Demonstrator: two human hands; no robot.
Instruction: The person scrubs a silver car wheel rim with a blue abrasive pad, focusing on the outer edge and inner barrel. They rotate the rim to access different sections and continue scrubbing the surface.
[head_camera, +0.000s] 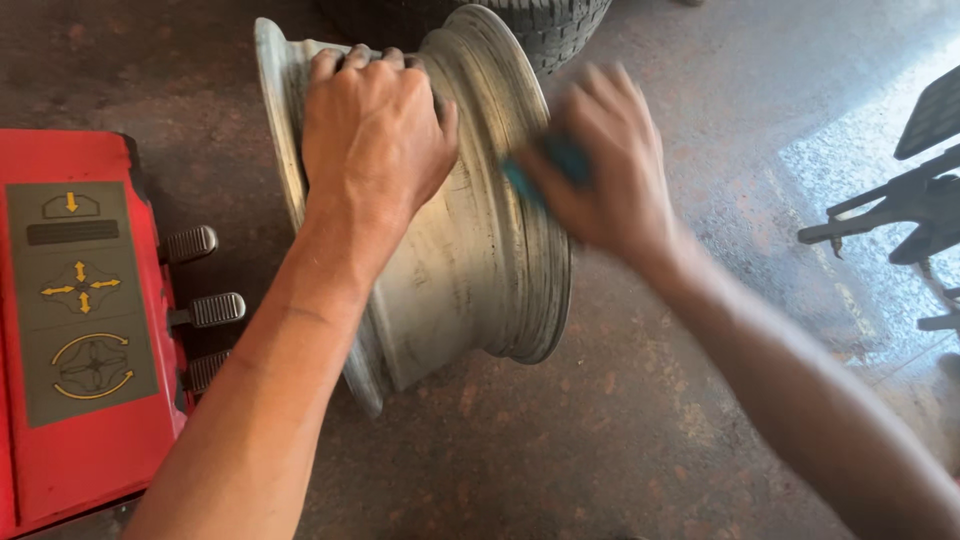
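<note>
A bare grey metal wheel rim (470, 250) stands on its edge on the floor. My left hand (372, 130) grips its top, fingers curled over the barrel. My right hand (605, 160) is blurred by motion and presses a small teal object (545, 170) against the rim's right flange. What the teal object is I cannot tell.
A red machine (70, 320) with three black foot pedals (205, 310) stands at the left. A black tyre (550, 25) lies just behind the rim. Black metal equipment (915, 200) sits at the right edge on a stained concrete floor (620, 420).
</note>
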